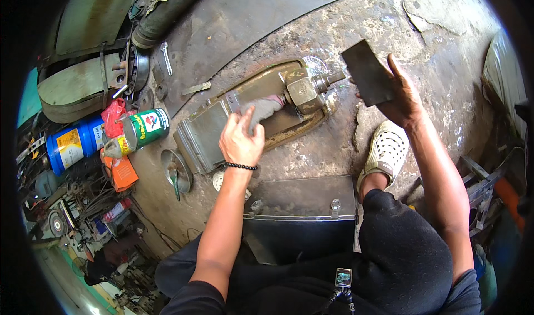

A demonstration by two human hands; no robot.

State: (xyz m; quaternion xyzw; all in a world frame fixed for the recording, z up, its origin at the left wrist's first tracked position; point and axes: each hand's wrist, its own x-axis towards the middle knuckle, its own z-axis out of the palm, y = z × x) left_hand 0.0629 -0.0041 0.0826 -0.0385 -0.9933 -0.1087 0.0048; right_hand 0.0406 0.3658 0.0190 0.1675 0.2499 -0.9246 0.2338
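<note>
Vise (303, 92) lies at a slant across the middle of the frame, screw end to the upper right, on worn concrete floor (439, 87). A steel sheet (239, 23) borders it at upper left, its edge running diagonally past. Floor shows between vise and sheet edge, and again right of the screw, beyond the right-hand shoe (387, 148). Left side crowded: bowl (186, 164) just beside the vise's base, green can (151, 127) and blue bucket (72, 147) farther out. Metal box (300, 197) sits below centre, near the vise. Left hand (240, 140) over the vise body, half curled, gripping a grey rag (268, 109) that reaches toward the screw block. Right hand (405, 101), upper right, holds a dark plate (367, 73) apart from the vise; fingers behind it, thumb spread away.
</note>
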